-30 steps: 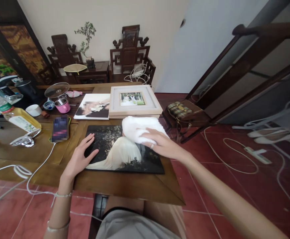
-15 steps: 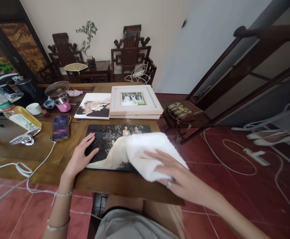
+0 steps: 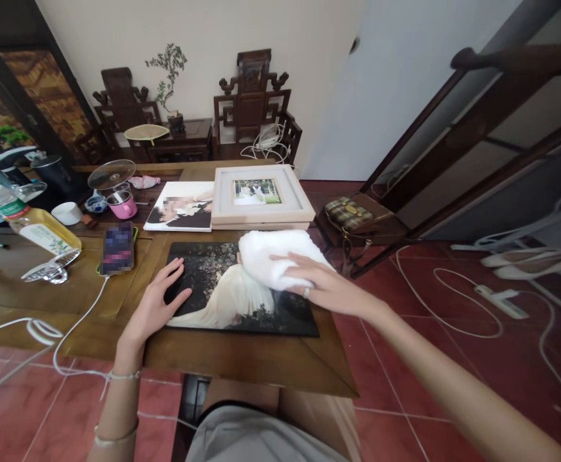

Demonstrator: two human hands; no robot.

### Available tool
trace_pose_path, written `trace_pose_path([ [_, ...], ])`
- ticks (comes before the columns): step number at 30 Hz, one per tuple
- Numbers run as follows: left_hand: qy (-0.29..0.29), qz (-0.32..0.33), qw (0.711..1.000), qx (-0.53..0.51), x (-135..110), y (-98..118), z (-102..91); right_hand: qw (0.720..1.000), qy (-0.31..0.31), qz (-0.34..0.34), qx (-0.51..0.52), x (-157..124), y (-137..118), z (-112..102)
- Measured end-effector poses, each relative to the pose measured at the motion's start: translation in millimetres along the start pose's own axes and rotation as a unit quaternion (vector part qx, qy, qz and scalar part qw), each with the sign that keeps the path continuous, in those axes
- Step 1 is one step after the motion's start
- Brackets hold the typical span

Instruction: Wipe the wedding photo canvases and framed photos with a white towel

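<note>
A dark wedding photo panel [image 3: 203,276] lies flat on the wooden table. My left hand [image 3: 162,295] rests on its left edge, fingers spread and holding nothing. Over the panel's upper right part is a folded white towel [image 3: 280,253], which hides the upper bodies of the pictured couple. My right hand [image 3: 316,279] grips this towel from above and presses it down; its fingertips are partly sunk in the pile. Beyond the panel are a white photo board [image 3: 177,205] and a pale picture frame [image 3: 261,192] stacked on another.
To the left lie a phone [image 3: 118,249] with a cable, a clear hair claw [image 3: 52,266], an oil bottle [image 3: 34,224] and a pink cup [image 3: 122,204]. A plaid bag [image 3: 350,215] sits on a chair beyond the table's right edge [image 3: 342,359].
My right hand has slid the towel away from me, from the panel's lower right to its upper right, uncovering the lower right corner. My left hand stays in place.
</note>
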State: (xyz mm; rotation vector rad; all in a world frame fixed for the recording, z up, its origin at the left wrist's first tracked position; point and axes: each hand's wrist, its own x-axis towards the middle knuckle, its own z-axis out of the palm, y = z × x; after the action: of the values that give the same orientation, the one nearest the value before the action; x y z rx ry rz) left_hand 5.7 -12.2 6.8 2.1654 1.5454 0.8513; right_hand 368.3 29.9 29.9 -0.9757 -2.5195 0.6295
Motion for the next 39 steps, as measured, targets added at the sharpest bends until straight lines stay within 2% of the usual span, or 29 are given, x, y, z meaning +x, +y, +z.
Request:
trace_pose_path([
  [3, 0.000, -0.007, 1.000, -0.002, 0, 1, -0.5, 0.999, 0.038, 0.009, -0.018, 17, 18, 1],
  [5, 0.000, -0.009, 1.000, -0.004, 0, 1, -0.7, 0.998, 0.054, 0.011, -0.031, 23, 21, 3],
  [8, 0.001, -0.013, 1.000, -0.004, 0, 2, -0.5, 0.996, 0.074, -0.013, -0.051, 21, 13, 12],
  [12, 0.005, -0.012, 1.000, -0.008, 0, 1, 0.0, 0.992, 0.099, -0.027, -0.073, -1, -13, 26],
  [14, 0.006, -0.011, 1.000, -0.008, 0, 1, 0.2, 0.994, 0.076, -0.030, -0.069, -16, -29, 27],
  [18, 0.005, -0.013, 1.000, -0.005, 0, 1, 0.3, 0.997, -0.023, -0.037, -0.057, -42, -65, 19],
  [20, 0.004, -0.011, 1.000, -0.002, 0, 0, 0.1, 0.996, -0.060, -0.036, -0.051, -49, -81, 15],
  [23, -0.002, -0.003, 1.000, 0.000, 0, 0, -0.6, 0.995, -0.080, -0.036, -0.047, -48, -93, 14],
  [26, -0.007, 0.003, 1.000, 0.003, 0, -2, -1.0, 0.996, -0.067, -0.042, -0.044, -34, -85, 15],
  [34, -0.007, -0.004, 1.000, -0.005, -1, -1, -0.4, 0.995, 0.010, -0.046, -0.087, 38, -24, 9],
  [37, -0.003, 0.000, 1.000, -0.008, -1, -1, 0.0, 0.994, 0.035, -0.026, -0.095, 52, -19, 14],
  [39, -0.001, 0.001, 1.000, -0.007, -1, -2, 0.4, 0.993, 0.050, -0.018, -0.106, 49, -25, 23],
])
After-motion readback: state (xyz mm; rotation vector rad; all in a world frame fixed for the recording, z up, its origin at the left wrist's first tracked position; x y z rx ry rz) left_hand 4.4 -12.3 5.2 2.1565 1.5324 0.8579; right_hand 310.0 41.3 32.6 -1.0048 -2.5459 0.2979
